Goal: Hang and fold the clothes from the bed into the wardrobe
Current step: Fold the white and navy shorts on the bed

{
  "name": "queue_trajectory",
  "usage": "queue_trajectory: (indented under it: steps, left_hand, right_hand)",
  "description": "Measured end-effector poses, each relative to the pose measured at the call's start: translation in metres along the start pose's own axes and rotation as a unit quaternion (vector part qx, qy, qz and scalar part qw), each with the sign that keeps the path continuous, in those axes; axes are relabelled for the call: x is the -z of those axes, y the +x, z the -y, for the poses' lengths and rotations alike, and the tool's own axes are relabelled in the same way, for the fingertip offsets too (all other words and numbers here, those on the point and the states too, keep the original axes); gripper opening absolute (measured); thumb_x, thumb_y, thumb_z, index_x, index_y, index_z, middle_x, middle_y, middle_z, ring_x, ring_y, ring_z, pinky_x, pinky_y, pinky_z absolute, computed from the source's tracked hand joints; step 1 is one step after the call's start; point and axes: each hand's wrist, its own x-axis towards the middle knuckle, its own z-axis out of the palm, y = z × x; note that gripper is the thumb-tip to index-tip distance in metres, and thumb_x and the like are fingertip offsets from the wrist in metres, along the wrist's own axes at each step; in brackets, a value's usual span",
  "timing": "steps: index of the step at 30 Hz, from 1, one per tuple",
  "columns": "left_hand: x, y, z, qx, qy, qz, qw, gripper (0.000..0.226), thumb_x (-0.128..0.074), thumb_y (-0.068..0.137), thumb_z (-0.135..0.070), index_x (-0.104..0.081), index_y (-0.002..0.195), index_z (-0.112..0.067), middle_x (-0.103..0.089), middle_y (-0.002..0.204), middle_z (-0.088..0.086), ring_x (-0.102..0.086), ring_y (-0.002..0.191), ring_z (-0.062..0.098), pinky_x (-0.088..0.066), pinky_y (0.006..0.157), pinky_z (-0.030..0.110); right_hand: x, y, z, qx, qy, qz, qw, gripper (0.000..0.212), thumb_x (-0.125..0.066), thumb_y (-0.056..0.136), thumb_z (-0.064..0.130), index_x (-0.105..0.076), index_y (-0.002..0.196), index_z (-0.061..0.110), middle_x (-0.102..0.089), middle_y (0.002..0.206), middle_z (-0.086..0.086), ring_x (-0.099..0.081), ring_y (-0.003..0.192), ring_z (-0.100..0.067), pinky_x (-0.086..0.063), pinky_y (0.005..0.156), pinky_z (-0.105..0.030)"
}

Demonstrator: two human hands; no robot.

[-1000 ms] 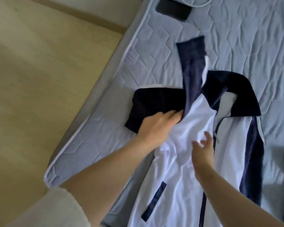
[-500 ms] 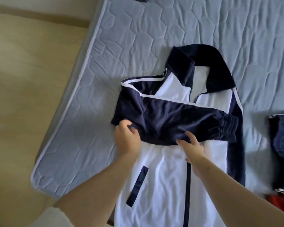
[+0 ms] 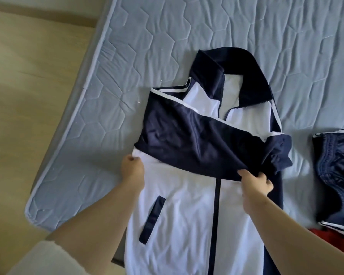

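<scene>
A pale blue quilted mattress (image 3: 187, 26), stitched in hexagon shapes and edged with white piping, lies slantwise across most of the view. Left of it spreads a light wooden floor (image 3: 28, 120). Soft daylight falls over both, casting faint shadows.

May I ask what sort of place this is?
Probably a bedroom: a pale blue quilted mattress beside a light wooden floor, with a white and navy zip jacket spread on it.
</scene>
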Motion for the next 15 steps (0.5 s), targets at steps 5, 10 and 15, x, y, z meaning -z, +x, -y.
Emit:
queue_trajectory:
  steps: [5,10,15]
  left_hand:
    - [-0.001,0.022,-0.022,0.112,-0.094,0.076,0.986,0.028,-0.042,0.093,-0.033,-0.054,0.103,-0.009,-0.052,0.103,0.007,-0.048,0.098,0.019,-0.038,0.088,0.028]
    - [-0.014,0.037,-0.036,0.022,-0.021,0.145,0.989,0.042,-0.072,0.079,-0.031,-0.062,0.113,-0.008,-0.066,0.107,0.008,-0.062,0.093,0.025,-0.052,0.069,0.029]
    - [-0.005,0.054,-0.041,-0.101,-0.005,0.068,0.993,0.012,-0.068,0.082,-0.013,-0.058,0.089,-0.010,-0.061,0.086,0.008,-0.057,0.079,0.023,-0.049,0.076,0.034]
  right_hand:
    - [-0.010,-0.008,0.004,0.032,-0.009,0.031,0.999,0.062,-0.057,0.084,0.029,-0.031,0.141,0.033,-0.032,0.139,-0.008,-0.047,0.094,-0.029,-0.044,0.086,-0.040]
    - [-0.026,-0.013,0.000,0.039,0.051,0.064,0.996,0.059,-0.053,0.086,0.020,-0.030,0.138,0.036,-0.045,0.129,-0.008,-0.051,0.090,-0.025,-0.047,0.090,-0.042]
    - [-0.044,-0.023,-0.005,0.073,0.032,0.086,0.993,0.061,-0.052,0.085,0.013,-0.031,0.139,0.032,-0.049,0.129,-0.008,-0.055,0.095,-0.027,-0.046,0.082,-0.039]
